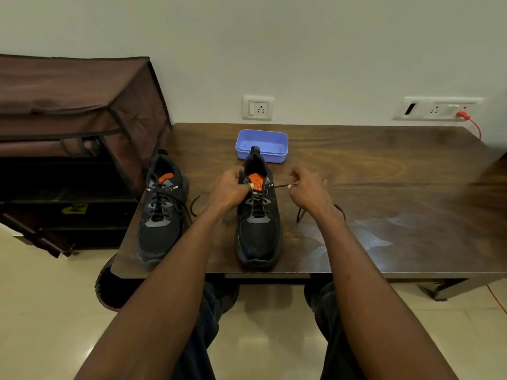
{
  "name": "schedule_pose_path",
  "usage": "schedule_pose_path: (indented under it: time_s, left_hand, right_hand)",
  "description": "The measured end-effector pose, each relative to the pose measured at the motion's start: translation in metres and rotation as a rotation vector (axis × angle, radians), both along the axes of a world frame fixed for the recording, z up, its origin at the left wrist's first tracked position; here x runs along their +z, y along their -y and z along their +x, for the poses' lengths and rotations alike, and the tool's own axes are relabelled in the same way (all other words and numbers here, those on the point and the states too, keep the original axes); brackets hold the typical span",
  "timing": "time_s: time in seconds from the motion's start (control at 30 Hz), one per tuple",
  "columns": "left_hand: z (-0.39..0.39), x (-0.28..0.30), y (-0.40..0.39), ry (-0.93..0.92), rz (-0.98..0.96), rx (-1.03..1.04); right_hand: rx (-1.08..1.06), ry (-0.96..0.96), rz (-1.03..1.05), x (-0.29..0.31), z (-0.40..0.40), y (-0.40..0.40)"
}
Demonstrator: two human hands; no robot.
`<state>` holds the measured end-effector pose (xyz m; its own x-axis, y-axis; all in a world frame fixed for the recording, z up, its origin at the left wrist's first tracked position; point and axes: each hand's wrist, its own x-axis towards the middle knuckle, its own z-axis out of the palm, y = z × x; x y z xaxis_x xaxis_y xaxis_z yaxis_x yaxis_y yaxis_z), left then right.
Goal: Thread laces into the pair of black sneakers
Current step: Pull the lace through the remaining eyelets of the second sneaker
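Two black sneakers with orange insoles stand on the dark wooden table (pixel 384 187), toes toward me. The left sneaker (pixel 160 212) is laced, its lace ends trailing to the right. The right sneaker (pixel 258 223) is laced partway up. My left hand (pixel 230 187) grips the collar of the right sneaker at its left side, thumb over the tongue. My right hand (pixel 307 189) pinches the black lace (pixel 279 185), which runs taut out of a top right eyelet. More of the lace (pixel 300 213) lies on the table under my right wrist.
A blue plastic tray (pixel 262 145) sits just behind the right sneaker. A brown fabric shoe rack (pixel 74 127) stands against the table's left end. Wall sockets (pixel 258 107) are behind, with a red cable (pixel 476 126) at the right. My knees are under the front edge.
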<state>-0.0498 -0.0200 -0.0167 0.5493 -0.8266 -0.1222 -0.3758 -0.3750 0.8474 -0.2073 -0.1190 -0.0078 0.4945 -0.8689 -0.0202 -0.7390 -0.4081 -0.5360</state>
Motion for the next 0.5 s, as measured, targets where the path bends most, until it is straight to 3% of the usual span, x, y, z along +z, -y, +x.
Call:
schedule_pose_path:
  time_s: [0.1, 0.23, 0.5]
  left_hand:
    - [0.01, 0.006, -0.005, -0.106, 0.135, -0.014]
    - [0.021, 0.012, -0.018, -0.143, 0.293, -0.124]
    - [0.032, 0.004, -0.025, -0.073, 0.198, 0.011]
  right_hand:
    - [0.106, 0.01, 0.103, 0.0, 0.007, -0.007]
    - [0.14, -0.095, 0.09, 0.002, 0.016, -0.013]
    - [0.031, -0.079, 0.102, 0.002, 0.014, -0.012]
